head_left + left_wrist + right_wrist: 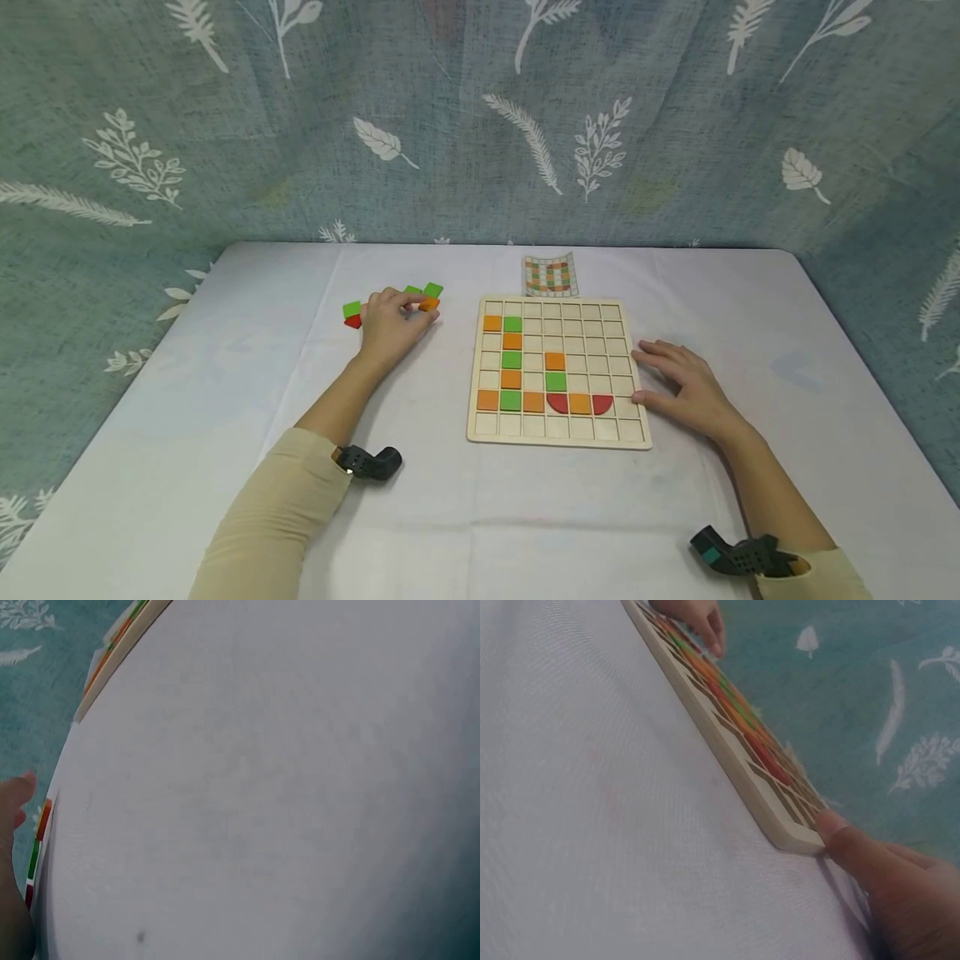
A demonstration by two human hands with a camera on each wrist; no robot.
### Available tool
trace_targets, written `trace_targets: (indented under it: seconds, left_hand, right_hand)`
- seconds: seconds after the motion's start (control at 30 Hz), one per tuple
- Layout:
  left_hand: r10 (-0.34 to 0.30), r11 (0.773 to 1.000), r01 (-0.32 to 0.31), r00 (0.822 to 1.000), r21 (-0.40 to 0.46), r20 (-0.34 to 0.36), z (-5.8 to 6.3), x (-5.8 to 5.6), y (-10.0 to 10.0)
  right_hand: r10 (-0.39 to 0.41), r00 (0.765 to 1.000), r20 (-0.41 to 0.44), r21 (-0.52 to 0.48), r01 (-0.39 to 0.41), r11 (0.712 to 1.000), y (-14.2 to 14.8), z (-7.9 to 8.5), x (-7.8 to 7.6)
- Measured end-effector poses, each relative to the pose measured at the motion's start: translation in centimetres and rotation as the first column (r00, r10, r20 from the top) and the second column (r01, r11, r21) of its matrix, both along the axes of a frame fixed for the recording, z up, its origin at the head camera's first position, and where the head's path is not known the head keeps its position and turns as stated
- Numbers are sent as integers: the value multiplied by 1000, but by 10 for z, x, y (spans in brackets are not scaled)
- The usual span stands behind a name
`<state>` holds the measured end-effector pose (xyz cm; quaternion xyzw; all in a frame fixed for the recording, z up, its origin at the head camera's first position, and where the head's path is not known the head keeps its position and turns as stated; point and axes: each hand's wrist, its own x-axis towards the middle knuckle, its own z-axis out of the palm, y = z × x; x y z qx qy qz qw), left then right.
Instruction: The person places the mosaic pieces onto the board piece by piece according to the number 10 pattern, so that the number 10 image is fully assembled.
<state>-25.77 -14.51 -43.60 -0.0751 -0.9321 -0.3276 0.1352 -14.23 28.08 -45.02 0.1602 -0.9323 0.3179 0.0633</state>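
Here left hand [390, 321] pinches orange tile [429, 304]; right hand [686, 387] flat, fingers relaxed, against board [633, 437] right edge.

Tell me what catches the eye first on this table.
The wooden grid board in the middle of the white table stands out, with orange, green and red pieces in its cells. To its left, the left hand pinches an orange tile among loose tiles. The right hand rests flat against the board's right edge.
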Motion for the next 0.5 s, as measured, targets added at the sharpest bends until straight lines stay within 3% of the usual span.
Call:
trace_targets:
  seconds: [0.27, 0.5]
  left_hand:
    - [54, 990, -44, 996, -136, 75, -2, -10, -4]
    - [22, 979, -3, 995, -201, 96, 3, -15, 1]
  right_hand:
    - [-4, 1000, -2, -3, 4, 1000, 0, 0, 1]
    - [-5, 1000, -13, 3, 5, 1000, 0, 0, 1]
